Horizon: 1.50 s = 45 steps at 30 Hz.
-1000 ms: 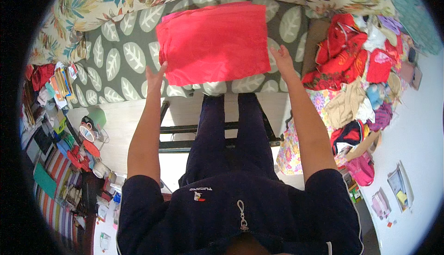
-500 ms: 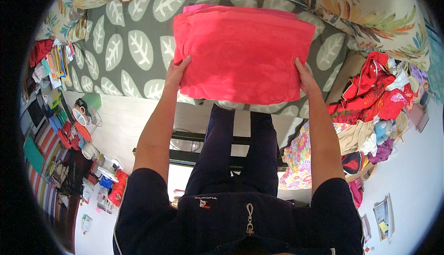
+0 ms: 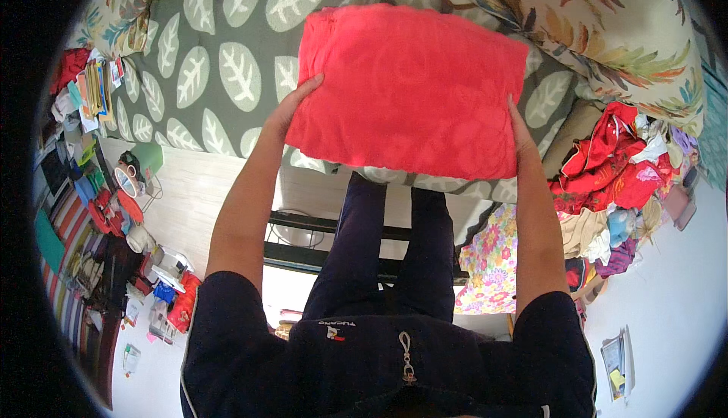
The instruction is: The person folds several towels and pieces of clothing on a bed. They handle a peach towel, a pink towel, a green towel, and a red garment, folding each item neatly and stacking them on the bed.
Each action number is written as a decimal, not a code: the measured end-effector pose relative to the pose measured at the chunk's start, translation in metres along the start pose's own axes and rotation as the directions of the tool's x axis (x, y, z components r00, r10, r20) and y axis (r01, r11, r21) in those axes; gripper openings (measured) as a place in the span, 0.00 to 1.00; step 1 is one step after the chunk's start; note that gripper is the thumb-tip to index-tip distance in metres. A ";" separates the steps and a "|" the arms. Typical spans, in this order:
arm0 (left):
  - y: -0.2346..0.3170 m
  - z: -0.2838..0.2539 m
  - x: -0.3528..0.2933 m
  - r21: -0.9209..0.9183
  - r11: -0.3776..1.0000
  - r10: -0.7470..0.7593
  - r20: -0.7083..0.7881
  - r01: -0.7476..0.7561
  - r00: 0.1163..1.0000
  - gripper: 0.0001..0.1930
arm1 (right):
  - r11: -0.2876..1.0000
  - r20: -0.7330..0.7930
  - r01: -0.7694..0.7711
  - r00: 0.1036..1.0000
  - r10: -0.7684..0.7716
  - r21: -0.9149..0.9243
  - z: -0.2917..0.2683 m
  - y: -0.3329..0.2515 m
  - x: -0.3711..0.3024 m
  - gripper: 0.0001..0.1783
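Nearest is the person's dark navy short-sleeved shirt [image 3: 326, 372], then dark trousers [image 3: 358, 266] with legs slightly parted before a black bar frame [image 3: 303, 256]. Beyond them the two bare hands stand well apart, one at either end of a folded coral-red piece of soft fabric [image 3: 409, 92]. The left hand [image 3: 293, 106] grips its left edge and the right hand [image 3: 522, 128] its right edge, each with the thumb over the top and the other fingers out of sight. The fabric looks thick, roughly rectangular, with slightly wavy sides, rounded corners and faint creases, and its colour is almost even. Half a second ago a pinker layer showed along its far edge and a shadow lay across its middle; now neither shows, and the far edge bows outward. A second ago the right hand was clear of it. Its long axis runs left to right across the person's front, the right end dipping somewhat nearer. It lies over a grey-green cover with large pale leaf shapes [image 3: 193, 77], near that cover's front edge; whether it rests there or is lifted cannot be told. To the right is a heap of mixed clothes [image 3: 607, 168], and farthest off are cream cushions printed with coloured leaves [image 3: 599, 46].
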State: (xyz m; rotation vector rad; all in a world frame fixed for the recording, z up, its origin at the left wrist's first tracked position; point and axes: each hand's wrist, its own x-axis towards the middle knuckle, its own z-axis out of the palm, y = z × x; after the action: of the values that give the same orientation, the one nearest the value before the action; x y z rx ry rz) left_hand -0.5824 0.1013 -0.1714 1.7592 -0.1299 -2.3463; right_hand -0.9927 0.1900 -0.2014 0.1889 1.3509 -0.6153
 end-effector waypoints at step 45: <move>-0.023 0.099 -0.236 0.052 0.873 0.457 0.254 -0.484 0.852 0.27 | 0.945 0.212 0.057 0.969 -0.131 0.322 0.005 0.015 -0.313 0.21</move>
State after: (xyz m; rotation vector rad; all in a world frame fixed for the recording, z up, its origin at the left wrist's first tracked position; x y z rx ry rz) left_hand -0.6165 0.1697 0.0739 1.2886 -0.6680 -2.1897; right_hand -1.0084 0.2953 0.0931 0.3016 1.0360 -0.9062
